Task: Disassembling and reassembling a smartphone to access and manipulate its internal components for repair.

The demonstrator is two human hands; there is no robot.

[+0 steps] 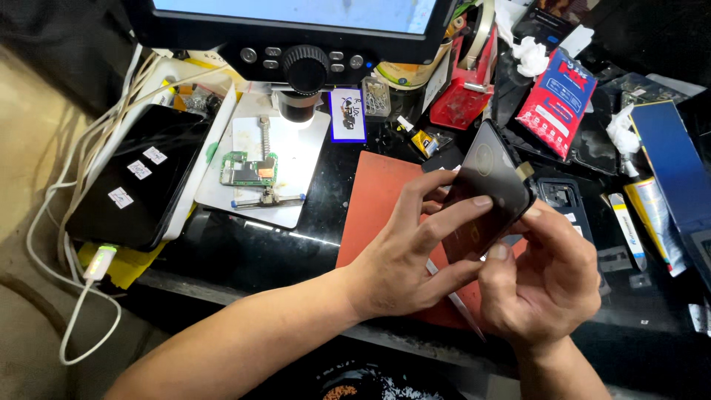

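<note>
Both hands, left hand [404, 255] and right hand [544, 285], hold a black phone [485, 189].

Open room lies on the orange mat [374, 200] left of the hands, and on the dark surface [244, 255] in front of the white board holder [263, 167]. Behind, the microscope screen [296, 22] overhangs. To the right, a red packet [555, 104], tubes [652, 215] and a bare phone frame [566, 204] crowd the way. Cables [89, 222] trail off the left edge.
</note>
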